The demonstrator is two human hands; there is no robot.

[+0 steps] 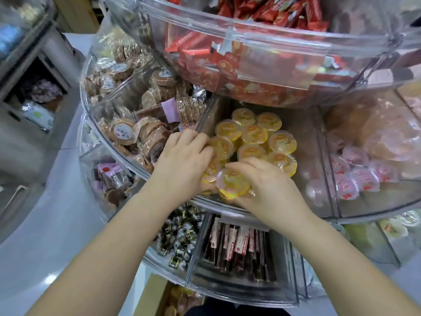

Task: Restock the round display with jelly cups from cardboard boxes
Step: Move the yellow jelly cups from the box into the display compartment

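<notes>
right hand (268, 185): fingers curling over a yellow round plastic jelly cup (232, 183); risking tipping it over the clear acrylic compartment's front rim (227, 207)
left hand (184, 160): fingers pressing stacked yellow cups (222, 145); risking toppling them

Yellow jelly cups (251, 133) in the middle compartment: about eleven visible, some hidden under hands. Hands: two, left hand (182, 165) and right hand (268, 185). Display tiers (250, 39): three. Pink jelly cups (362, 181), right compartment: roughly eight.

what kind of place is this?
Likely a snack or sweet shop. A tiered clear round display holds bulk goods in divided compartments: red-wrapped sweets, wrapped brown discs, pink jelly cups. Both hands are among yellow jelly cups.
</notes>
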